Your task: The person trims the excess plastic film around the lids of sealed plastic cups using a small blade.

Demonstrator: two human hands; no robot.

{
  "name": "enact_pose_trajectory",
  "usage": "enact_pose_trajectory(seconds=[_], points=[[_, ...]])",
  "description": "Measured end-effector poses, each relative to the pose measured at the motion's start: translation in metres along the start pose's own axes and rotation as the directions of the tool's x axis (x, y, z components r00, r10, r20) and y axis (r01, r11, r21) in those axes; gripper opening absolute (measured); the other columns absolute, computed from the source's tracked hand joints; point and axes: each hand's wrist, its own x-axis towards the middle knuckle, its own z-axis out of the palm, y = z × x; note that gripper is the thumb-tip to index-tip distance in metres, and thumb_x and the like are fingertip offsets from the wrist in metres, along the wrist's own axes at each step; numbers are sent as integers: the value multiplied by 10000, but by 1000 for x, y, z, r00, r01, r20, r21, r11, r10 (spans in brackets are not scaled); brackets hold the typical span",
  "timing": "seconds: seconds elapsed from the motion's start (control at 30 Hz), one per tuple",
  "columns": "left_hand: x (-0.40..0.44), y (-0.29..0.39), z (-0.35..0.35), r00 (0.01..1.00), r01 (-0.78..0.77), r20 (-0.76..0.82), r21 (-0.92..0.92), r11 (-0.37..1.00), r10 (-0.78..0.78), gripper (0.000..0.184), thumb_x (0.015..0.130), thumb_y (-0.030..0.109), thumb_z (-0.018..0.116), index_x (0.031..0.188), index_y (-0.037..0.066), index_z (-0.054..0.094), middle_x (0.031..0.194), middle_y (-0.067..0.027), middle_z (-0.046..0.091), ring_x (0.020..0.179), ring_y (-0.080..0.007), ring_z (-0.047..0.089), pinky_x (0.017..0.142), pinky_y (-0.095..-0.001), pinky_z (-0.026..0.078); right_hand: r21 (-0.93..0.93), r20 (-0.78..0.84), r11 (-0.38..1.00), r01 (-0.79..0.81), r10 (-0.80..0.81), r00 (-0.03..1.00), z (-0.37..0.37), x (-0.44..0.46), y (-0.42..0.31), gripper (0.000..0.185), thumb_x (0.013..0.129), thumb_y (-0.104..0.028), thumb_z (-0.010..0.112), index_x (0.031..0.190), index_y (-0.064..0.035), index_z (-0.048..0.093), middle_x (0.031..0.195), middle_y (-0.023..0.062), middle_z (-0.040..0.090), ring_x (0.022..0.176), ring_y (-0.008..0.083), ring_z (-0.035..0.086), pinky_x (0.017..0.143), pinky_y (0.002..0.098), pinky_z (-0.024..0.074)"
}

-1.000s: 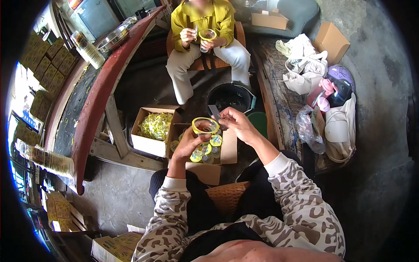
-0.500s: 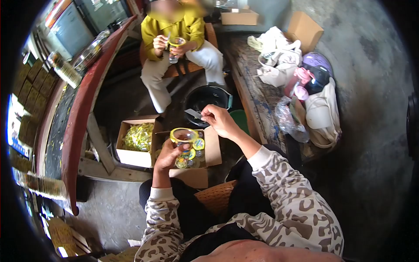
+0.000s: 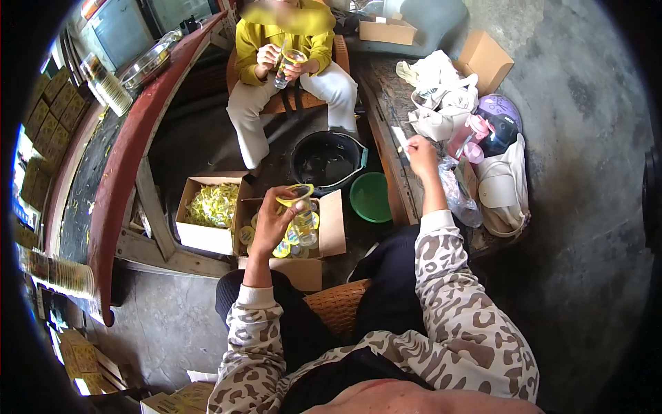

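My left hand [image 3: 274, 224] is closed around a clear plastic cup [image 3: 303, 222] with a yellow rim, tilted over an open cardboard box [image 3: 334, 224]. Inside that box lie several cups with yellow printed lids [image 3: 283, 249]. Out to the right, above the edge of the wooden bench, my right hand [image 3: 422, 157] pinches a thin, flat, pale blade-like strip [image 3: 400, 136]. Its exact kind is not clear. The two hands are well apart.
A second box [image 3: 207, 238] holds yellow scraps [image 3: 212, 205]. Beyond are a black bucket [image 3: 295, 162] and green basin [image 3: 371, 198]. Opposite sits a person in a yellow top [image 3: 248, 52], holding a similar cup [image 3: 281, 77]. Bags [image 3: 441, 114] and a helmet [image 3: 498, 134] lie on the bench [image 3: 386, 96].
My right hand has moved away from the cup, right and outward, with the strip still in it. My left hand has raised and tilted the cup slightly.
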Motion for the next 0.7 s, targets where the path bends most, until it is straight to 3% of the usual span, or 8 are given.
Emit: enact_pose_trajectory(seconds=[0.03, 0.13, 0.17, 0.3, 0.4, 0.43, 0.53, 0.7], points=[[2, 2, -1, 986, -145, -28, 310, 940, 162, 271, 876, 176, 752, 1028, 3, 610, 1256, -163, 570, 1149, -241, 593, 935, -360, 512, -67, -28, 998, -20, 18, 999, -3, 3, 14, 122, 822, -73, 717, 932, -34, 683, 912, 169, 724, 871, 323, 710, 768, 411, 542], [1, 2, 4, 990, -118, -64, 137, 983, 128, 194, 885, 135, 722, 970, -16, 636, 1286, -182, 545, 1201, -285, 565, 964, -384, 489, -180, -63, 982, -53, 42, 997, -8, 6, 40, 137, 797, -93, 744, 908, -33, 690, 908, 164, 726, 860, 327, 708, 772, 417, 538], [0, 5, 3, 991, -116, -35, 294, 949, 132, 159, 893, 99, 699, 973, -31, 657, 1312, -181, 526, 1219, -332, 549, 984, -407, 474, -220, -73, 973, -71, 56, 996, -7, 8, 46, 147, 783, -102, 759, 894, -32, 693, 904, 161, 727, 856, 329, 707, 774, 419, 536], [-1, 9, 6, 962, -188, -68, 533, 825, 263, 126, 908, 106, 673, 932, -10, 714, 1342, -160, 504, 1274, -347, 502, 1030, -409, 433, -246, 3, 965, -88, 91, 996, 6, 11, 66, 166, 752, -114, 789, 871, -33, 707, 877, 152, 733, 835, 299, 712, 770, 392, 539], [-2, 6, 6, 956, -196, -75, 559, 806, 285, 130, 909, 112, 671, 932, -8, 716, 1341, -151, 510, 1282, -347, 495, 1021, -420, 435, -124, 146, 983, -134, 151, 978, 19, 11, 76, 184, 743, -119, 798, 887, -34, 721, 874, 142, 737, 812, 250, 714, 775, 356, 541], [-3, 8, 6, 954, -199, -87, 535, 821, 287, 173, 890, 129, 689, 982, -17, 691, 1299, -173, 526, 1277, -390, 482, 1043, -455, 411, -96, 183, 981, -169, 184, 966, 28, 13, 78, 194, 736, -117, 804, 894, -32, 728, 877, 131, 741, 807, 209, 709, 778, 335, 539], [-3, 11, 4, 945, -151, -165, 542, 827, 281, 162, 885, 103, 676, 983, -26, 679, 1261, -177, 546, 1203, -391, 511, 1004, -454, 431, -116, 255, 967, -228, 251, 934, 48, 13, 85, 175, 741, -127, 795, 881, -43, 732, 892, 135, 740, 835, 245, 712, 778, 357, 537], [1, 5, -5, 907, -108, -270, 591, 800, 322, 146, 865, 65, 653, 966, -38, 669, 1209, -189, 572, 1113, -390, 531, 956, -459, 446, -289, 428, 956, -46, 172, 887, 66, -6, 28, 171, 765, -126, 779, 911, -52, 730, 896, 174, 729, 846, 285, 712, 776, 383, 538]])
